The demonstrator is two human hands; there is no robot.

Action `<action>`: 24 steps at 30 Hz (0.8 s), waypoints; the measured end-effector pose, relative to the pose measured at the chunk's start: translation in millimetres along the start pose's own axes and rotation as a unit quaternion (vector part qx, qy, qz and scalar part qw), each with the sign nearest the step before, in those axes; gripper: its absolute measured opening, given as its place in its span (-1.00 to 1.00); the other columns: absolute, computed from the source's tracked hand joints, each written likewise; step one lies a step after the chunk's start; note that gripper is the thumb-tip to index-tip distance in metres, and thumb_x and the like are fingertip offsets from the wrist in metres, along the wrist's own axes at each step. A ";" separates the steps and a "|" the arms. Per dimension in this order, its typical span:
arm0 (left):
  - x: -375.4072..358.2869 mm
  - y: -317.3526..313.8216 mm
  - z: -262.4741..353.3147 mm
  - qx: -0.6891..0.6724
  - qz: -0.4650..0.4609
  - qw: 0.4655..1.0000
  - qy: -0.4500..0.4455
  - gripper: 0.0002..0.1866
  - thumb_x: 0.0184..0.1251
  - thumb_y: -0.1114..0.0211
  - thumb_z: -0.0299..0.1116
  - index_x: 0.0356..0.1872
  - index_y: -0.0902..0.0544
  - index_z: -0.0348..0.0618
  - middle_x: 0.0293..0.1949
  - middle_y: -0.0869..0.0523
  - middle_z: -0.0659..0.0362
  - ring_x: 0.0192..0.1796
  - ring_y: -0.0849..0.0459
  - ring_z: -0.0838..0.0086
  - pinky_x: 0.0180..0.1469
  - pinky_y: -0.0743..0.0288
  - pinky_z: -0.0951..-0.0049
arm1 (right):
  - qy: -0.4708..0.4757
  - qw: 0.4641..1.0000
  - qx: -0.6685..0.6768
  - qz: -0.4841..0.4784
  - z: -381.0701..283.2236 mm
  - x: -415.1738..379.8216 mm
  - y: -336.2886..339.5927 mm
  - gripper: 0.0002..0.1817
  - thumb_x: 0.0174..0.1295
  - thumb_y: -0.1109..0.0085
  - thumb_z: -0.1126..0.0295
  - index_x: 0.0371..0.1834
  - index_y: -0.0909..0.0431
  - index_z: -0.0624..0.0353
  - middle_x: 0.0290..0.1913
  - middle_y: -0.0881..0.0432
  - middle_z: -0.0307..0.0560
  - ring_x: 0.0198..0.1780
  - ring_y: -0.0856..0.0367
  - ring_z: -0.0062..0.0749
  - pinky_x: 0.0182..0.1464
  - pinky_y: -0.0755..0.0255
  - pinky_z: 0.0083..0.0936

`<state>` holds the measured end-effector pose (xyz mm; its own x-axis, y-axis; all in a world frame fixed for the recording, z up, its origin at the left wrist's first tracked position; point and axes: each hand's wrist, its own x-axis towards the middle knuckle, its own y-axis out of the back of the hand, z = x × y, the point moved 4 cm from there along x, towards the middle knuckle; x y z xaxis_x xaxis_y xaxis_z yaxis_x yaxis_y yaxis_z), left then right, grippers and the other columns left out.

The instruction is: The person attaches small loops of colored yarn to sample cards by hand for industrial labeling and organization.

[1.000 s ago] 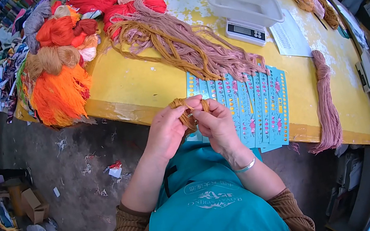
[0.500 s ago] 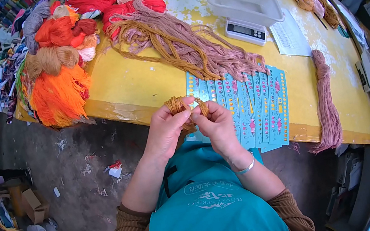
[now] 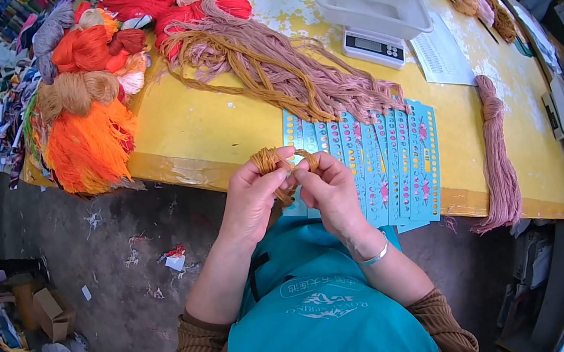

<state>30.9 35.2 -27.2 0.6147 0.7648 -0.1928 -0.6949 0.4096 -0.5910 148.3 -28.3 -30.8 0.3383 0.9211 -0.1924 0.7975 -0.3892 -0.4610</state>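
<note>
My left hand (image 3: 253,195) is closed around a bundle of golden-brown thread (image 3: 266,160), its thumb pressed against the strands. Close beside it, my right hand (image 3: 329,186) pinches another part of the same thread, with a loop showing above its fingers. The fingertips of both hands almost meet, and what lies right between them is too small to make out. Under and beyond the right hand, blue cards with rows of holes and pink flowers (image 3: 408,161) lie overlapped at the table edge. Long mauve and golden-brown thread (image 3: 292,61) is spread over their far ends.
On the yellow table (image 3: 214,131) stand a scale (image 3: 374,47) with a white plastic tub (image 3: 373,5) and a printed sheet (image 3: 444,57). A mauve skein (image 3: 495,146) lies at right. Orange and red yarn (image 3: 91,142) is heaped at left.
The right fingertips have shifted slightly at the golden-brown thread, close to the left thumb. Both hands otherwise keep their place and grip.
</note>
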 end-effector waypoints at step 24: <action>-7.3 24.5 16.8 0.057 -0.010 0.997 0.055 -0.79 0.48 -0.12 -0.33 -0.05 -0.60 -0.22 -0.47 -0.49 0.33 -0.57 -0.29 0.73 -0.49 -0.26 0.65 | 0.117 0.937 -0.322 -0.061 -37.8 3.6 8.7 -0.88 0.34 -0.16 0.46 -0.30 -0.56 0.30 -0.50 -0.54 -0.21 -0.46 -0.45 -0.67 -0.40 -0.38 -0.65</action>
<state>3.1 48.0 -27.1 0.6612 0.6999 -0.2701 -0.7164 0.4823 -0.5041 175.4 -28.5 -2.8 0.2649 0.9625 0.0586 0.9481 -0.2711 0.1664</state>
